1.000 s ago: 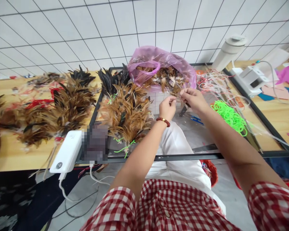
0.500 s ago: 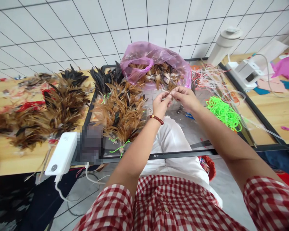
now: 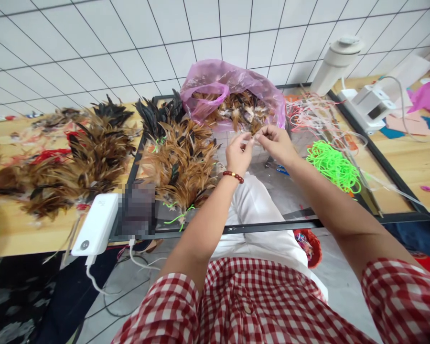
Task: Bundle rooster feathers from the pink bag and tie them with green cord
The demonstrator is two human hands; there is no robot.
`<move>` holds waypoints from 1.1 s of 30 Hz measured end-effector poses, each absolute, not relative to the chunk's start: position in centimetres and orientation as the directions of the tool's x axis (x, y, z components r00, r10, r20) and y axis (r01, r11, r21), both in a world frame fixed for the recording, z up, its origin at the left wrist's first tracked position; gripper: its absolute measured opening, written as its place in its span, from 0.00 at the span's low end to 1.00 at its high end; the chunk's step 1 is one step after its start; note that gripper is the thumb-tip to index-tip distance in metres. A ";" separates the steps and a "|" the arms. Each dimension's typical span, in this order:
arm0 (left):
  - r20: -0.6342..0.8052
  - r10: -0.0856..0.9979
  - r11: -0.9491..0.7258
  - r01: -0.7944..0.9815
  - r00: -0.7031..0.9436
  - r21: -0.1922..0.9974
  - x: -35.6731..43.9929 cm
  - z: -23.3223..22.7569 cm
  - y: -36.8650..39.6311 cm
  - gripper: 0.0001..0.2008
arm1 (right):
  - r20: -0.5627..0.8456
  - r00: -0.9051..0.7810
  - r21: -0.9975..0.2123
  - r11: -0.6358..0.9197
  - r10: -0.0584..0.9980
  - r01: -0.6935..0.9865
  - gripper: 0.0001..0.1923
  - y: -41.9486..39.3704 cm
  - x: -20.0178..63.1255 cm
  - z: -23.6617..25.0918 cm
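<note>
Brown feather bundles [image 3: 181, 165] lie left of the hands; the pink bag [image 3: 229, 88] sits just behind them. Left hand [image 3: 238, 155] and right hand [image 3: 275, 143], slightly higher than before, pinch a small feather [image 3: 252, 137] between touching fingertips.

White power bank [image 3: 96, 224], green cord tangle [image 3: 332, 165], pale bottle [image 3: 335, 61].

A craft workshop: bundles of brown and black feathers [image 3: 179, 162] cover the wooden counter [image 3: 412, 172], beside a heap of neon-green cord [image 3: 333, 165] and a pink plastic bag of loose feathers [image 3: 218, 86].
</note>
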State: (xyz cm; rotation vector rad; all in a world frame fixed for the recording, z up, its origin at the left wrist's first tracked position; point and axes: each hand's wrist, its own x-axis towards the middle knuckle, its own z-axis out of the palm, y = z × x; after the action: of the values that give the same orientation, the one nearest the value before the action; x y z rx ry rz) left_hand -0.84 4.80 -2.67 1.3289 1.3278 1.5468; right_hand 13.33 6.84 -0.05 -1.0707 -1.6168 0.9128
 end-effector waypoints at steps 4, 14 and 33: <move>0.129 0.971 -0.123 0.040 -0.203 0.992 -0.3 -2.7 4.7 0.05 | 0.324 -0.204 -0.890 0.371 0.924 0.266 0.14 6.9 13.4 -0.3; -0.080 0.935 0.024 -0.164 -0.345 0.986 -1.1 -1.8 5.2 0.05 | 0.290 -0.292 -0.475 0.402 0.911 0.783 0.12 6.6 14.6 0.4; 0.085 0.983 -0.027 0.335 -0.162 0.942 -1.1 -3.3 4.8 0.08 | 0.254 -0.453 0.083 0.448 0.854 0.890 0.15 4.5 13.2 2.4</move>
State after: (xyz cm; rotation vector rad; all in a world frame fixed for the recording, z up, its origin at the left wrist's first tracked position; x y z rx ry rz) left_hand -1.06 4.84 -3.25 1.4137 1.5664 1.2041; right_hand 13.16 4.47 2.36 -1.5344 -2.5193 -0.3051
